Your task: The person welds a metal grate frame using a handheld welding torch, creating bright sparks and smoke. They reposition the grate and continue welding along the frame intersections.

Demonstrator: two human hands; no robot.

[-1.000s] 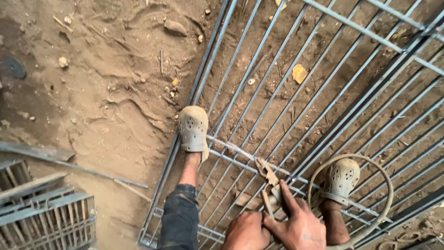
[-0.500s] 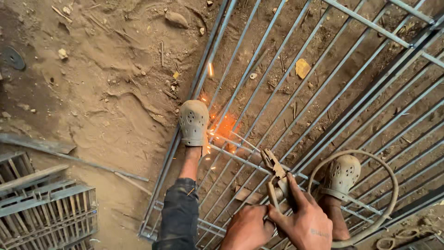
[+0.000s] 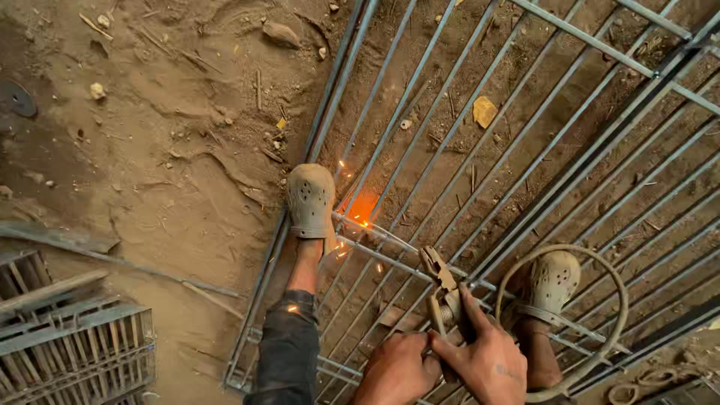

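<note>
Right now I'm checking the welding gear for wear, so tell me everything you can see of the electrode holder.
The holder is a worn, rusty-looking metal clamp with long jaws shut on a thin rod. It tilts up and left over the metal grate, between the two feet. The right hand grips its handle from below and the left hand sits against it. The rod's far end glows orange, throwing sparks by the left shoe. The handle is mostly hidden.
</note>
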